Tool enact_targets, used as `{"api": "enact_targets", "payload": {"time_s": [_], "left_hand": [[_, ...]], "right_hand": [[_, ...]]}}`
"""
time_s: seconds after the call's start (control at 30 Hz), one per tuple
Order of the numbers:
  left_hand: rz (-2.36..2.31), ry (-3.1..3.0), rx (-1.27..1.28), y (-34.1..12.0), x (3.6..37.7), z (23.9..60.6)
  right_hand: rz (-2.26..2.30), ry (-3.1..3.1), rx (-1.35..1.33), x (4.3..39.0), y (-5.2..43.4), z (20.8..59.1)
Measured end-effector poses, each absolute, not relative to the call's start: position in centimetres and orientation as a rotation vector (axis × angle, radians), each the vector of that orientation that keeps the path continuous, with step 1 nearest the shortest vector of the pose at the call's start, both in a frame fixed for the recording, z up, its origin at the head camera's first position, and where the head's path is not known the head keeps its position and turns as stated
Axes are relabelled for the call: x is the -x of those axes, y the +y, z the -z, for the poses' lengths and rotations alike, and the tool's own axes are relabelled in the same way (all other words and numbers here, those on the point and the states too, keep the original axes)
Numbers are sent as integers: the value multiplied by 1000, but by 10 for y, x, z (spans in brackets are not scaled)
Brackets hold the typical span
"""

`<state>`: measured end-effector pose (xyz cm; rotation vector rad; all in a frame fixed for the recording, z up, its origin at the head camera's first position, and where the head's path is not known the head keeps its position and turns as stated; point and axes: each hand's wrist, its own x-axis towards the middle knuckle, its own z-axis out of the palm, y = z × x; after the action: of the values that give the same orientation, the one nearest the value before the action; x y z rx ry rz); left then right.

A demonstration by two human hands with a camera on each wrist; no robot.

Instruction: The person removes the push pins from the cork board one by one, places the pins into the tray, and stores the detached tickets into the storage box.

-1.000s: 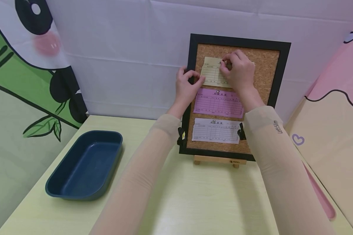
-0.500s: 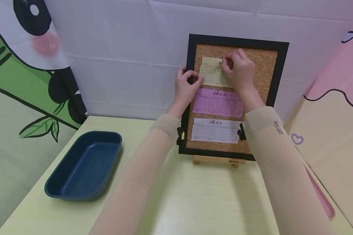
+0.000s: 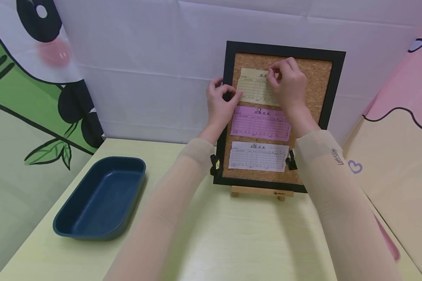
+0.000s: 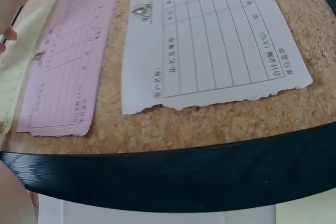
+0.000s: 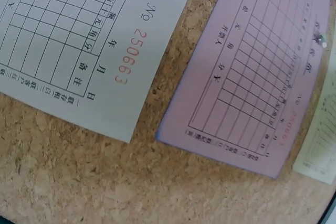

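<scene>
On the desk (image 3: 232, 234), a black-framed cork board (image 3: 320, 84) stands upright on a small wooden easel at 12 o'clock, with a blue tray (image 3: 102, 197) at 9 o'clock. Both arms reach up to the yellow slip (image 3: 254, 88) at the board's top, above the pink slip (image 3: 260, 124) and white slip (image 3: 258, 157). The left hand (image 3: 219, 102) curls round the frame's left edge with its thumb on the slip's left end, while the right hand (image 3: 288, 84) pinches its curled fingertips together at the slip's top edge, what they pinch being hidden.

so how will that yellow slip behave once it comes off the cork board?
Probably floppy and very light: the yellow slip is thin printed paper like the pink slip below. It may tear easily; the white slip shows a ragged edge. The left hand pinches its corner; the right hand works at its top.
</scene>
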<state>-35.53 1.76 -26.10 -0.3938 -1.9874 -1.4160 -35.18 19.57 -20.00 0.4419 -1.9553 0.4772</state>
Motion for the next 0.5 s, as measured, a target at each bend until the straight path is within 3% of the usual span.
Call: {"api": "enact_targets", "payload": {"time_s": [0.5], "left_hand": [[1471, -1992, 413, -1, 337, 247]], "right_hand": [[-471, -1930, -499, 310, 215, 189]]}}
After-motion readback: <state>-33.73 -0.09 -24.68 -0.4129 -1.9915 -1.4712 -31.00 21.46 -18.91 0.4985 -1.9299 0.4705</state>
